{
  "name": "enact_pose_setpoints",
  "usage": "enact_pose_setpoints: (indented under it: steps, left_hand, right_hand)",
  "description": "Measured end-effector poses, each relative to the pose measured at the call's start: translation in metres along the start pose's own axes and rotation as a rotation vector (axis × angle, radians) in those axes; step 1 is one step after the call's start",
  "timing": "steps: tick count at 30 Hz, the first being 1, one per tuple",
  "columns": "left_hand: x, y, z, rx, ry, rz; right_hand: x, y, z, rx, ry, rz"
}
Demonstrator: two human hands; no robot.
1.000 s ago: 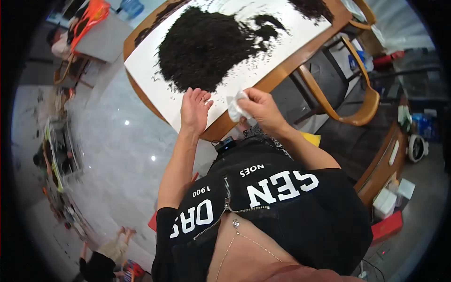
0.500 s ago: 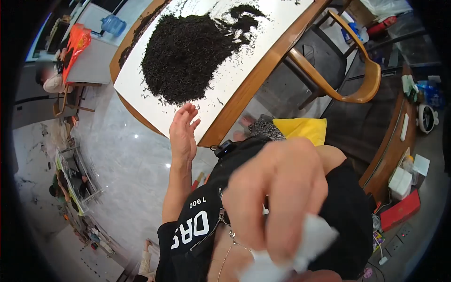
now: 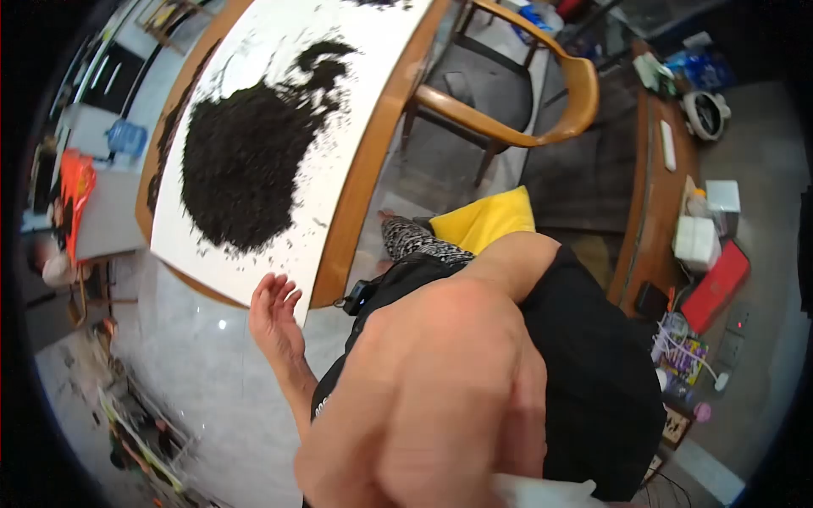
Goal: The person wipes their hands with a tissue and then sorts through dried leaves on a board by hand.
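Head view, heap (image 3: 241, 173): 10 o'clock, dark, on white board (image 3: 262, 34).
Left hand (image 3: 278, 323): 8 o'clock, loosely open, fingers slightly bent, near heap.
Right hand (image 3: 440, 385): 6 o'clock, near lens, blurred, curled, holding tissue (image 3: 544, 491) at 5 o'clock, partly cut off.

No txt I can read for sure from my end: just a scrap of wht print (image 3: 319, 408) on the blk shirt (image 3: 601, 381), partly hidden, chars too small to ID.
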State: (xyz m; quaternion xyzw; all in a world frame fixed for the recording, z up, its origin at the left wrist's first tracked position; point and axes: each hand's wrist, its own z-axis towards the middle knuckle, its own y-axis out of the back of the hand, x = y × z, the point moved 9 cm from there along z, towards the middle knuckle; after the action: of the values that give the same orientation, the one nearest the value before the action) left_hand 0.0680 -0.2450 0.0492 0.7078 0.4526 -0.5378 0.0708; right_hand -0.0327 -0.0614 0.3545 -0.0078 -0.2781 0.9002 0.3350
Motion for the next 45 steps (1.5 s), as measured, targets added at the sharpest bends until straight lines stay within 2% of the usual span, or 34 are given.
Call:
enact_pose_setpoints:
  steps: [5, 10, 14, 15, 19, 22, 27, 30, 32, 37, 39, 41, 43, 44, 45]
  left_hand:
    - [-0.001, -0.002, -0.002, 0.003, -0.015, -0.013]
    - [-0.007, -0.01, -0.005, -0.023, -0.05, -0.032]
    - [-0.014, -0.014, -0.01, -0.113, -0.098, -0.05]
    - [-0.018, -0.011, -0.013, -0.154, -0.124, -0.054]
    - [-0.02, -0.018, -0.008, -0.226, -0.17, -0.093]
    - [-0.015, -0.032, 0.003, -0.298, -0.177, -0.115]
    - [-0.01, -0.08, 0.034, -0.359, -0.172, -0.097]
    - [-0.002, -0.106, 0.059, -0.355, -0.153, -0.06]
    - [-0.003, -0.135, 0.075, -0.337, -0.117, -0.076]
    - [0.001, -0.2, 0.116, -0.292, -0.082, -0.103]
    - [-0.005, -0.216, 0.127, -0.292, -0.09, -0.07]
    - [-0.007, -0.232, 0.139, -0.29, -0.078, -0.048]
    - [-0.008, -0.245, 0.15, -0.295, -0.06, -0.021]
    - [-0.007, -0.251, 0.154, -0.301, -0.052, -0.007]
    - [-0.007, -0.257, 0.159, -0.301, -0.043, 0.003]
  right_hand:
    - [0.006, -0.002, 0.005, -0.01, 0.027, 0.045]
    - [0.018, 0.001, 0.017, 0.091, 0.047, -0.218]
    - [0.021, 0.009, 0.026, 0.06, -0.197, -0.313]
    - [0.019, 0.014, 0.032, 0.082, -0.203, -0.271]
    - [0.051, 0.04, 0.038, -0.082, -0.185, -0.279]
    - [0.042, 0.079, 0.058, -0.208, -0.16, -0.292]
    - [0.151, 0.121, 0.04, -0.421, -0.143, -0.272]
    - [0.19, 0.158, 0.031, -0.581, -0.107, -0.275]
    - [0.23, 0.171, 0.017, -0.608, -0.099, -0.27]
    - [0.268, 0.214, 0.022, -0.629, -0.123, -0.337]
    - [0.316, 0.206, -0.003, -0.631, -0.119, -0.352]
    - [0.282, 0.209, 0.015, -0.639, -0.116, -0.379]
    - [0.296, 0.194, 0.011, -0.654, -0.115, -0.405]
    - [0.292, 0.204, 0.004, -0.661, -0.115, -0.415]
    - [0.32, 0.232, -0.004, -0.668, -0.115, -0.424]
